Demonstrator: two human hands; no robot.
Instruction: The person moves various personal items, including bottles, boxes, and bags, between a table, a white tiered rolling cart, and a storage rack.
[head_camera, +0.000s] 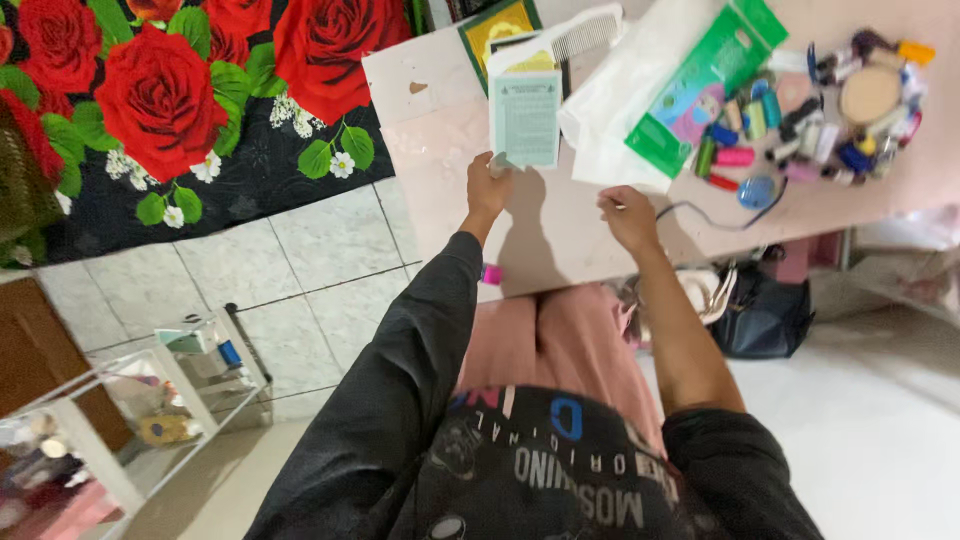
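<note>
My left hand (488, 187) pinches the lower corner of a pale green printed booklet (526, 117) that lies on the pinkish table (560, 235). Resting on the same table just right of it, my right hand (628, 215) has its fingers curled, next to a white plastic bag (630, 90); whether it holds anything I cannot tell. A green and white packet (705, 85) lies on that bag. Above the booklet sits a white comb (585, 35).
Several small cosmetics, tubes and a round compact (870, 95) crowd the table's right end. A thin cable (720, 215) trails there. A dark bag (765, 315) sits under the table. A rose-patterned cloth (180, 90) is at left, a glass shelf unit (130, 400) lower left.
</note>
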